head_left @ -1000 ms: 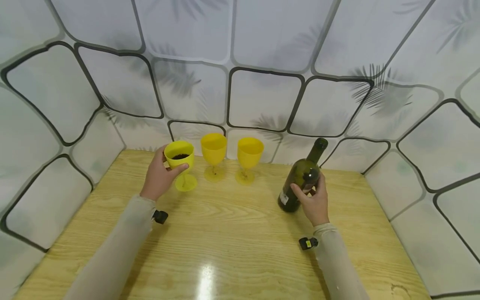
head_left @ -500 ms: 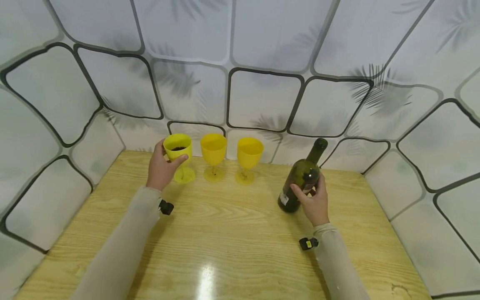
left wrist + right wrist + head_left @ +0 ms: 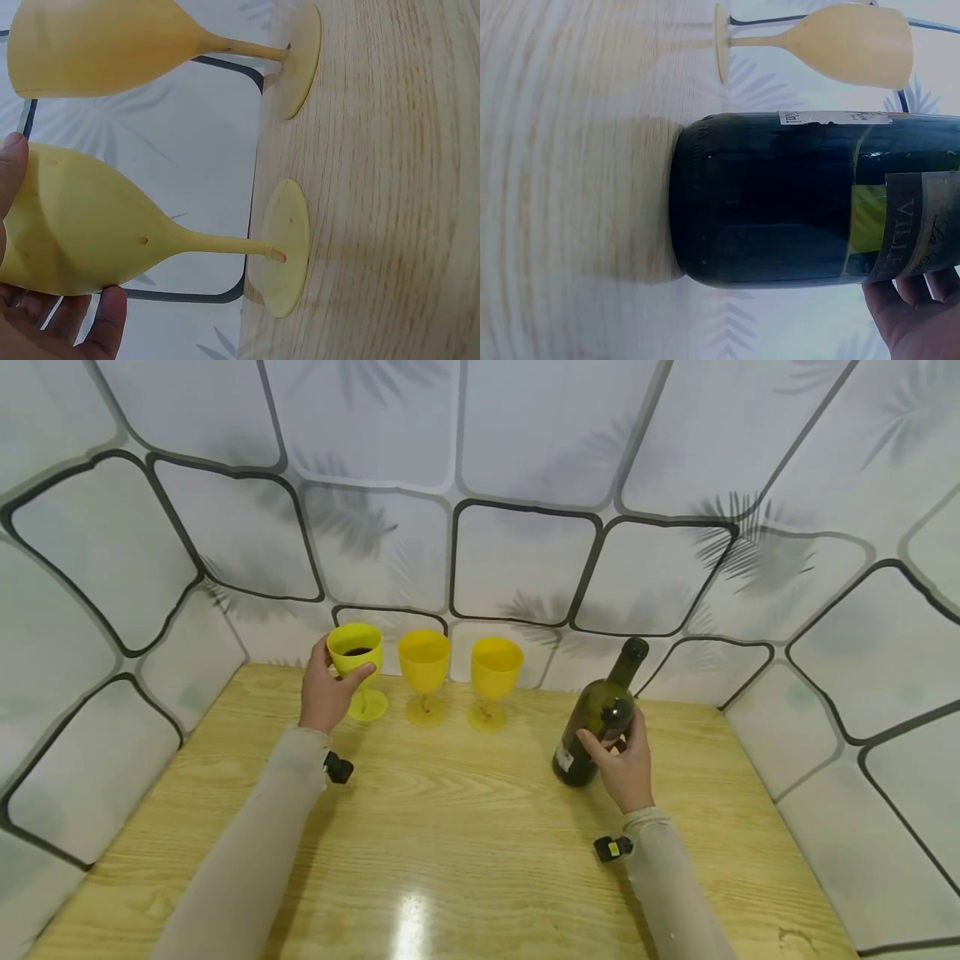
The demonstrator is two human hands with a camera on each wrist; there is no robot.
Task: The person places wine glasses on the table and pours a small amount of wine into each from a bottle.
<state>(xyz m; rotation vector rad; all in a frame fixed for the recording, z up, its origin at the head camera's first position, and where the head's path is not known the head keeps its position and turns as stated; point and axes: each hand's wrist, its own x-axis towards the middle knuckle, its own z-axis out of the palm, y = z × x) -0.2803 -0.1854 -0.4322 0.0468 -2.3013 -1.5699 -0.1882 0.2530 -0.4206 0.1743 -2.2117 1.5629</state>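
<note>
Goblet [image 3: 127, 229] and bottle [image 3: 780, 202], one in each hand

A pale wood-grain table [image 3: 450, 843] fills the lower part of the head view, with a streak of light shining near its front. Around it stand pale walls [image 3: 525, 560] patterned with grey and black rounded outlines and feathery leaves, meeting at corners left and right.

The yellow goblet is upright at the back left, its foot appearing to rest on the table. The left hand [image 3: 322, 695] holds its bowl, thumb on one side and fingers curled round the other; something dark lies inside. Just beside it — apart, not touching — stands a middle goblet [image 3: 425, 668], then a right-hand goblet [image 3: 495, 678], both yellow. The green bottle stands upright farther right, base on the table, with the fingers and thumb of the right hand [image 3: 628, 771] gripping its side.

The left fingers are mostly hidden behind the bowl in the head view, and the left wrist view cuts off the rim. The bottle's neck runs out of the right wrist view, as does part of the label [image 3: 930, 217]. How much the dark glass holds is hard to make out.
</note>
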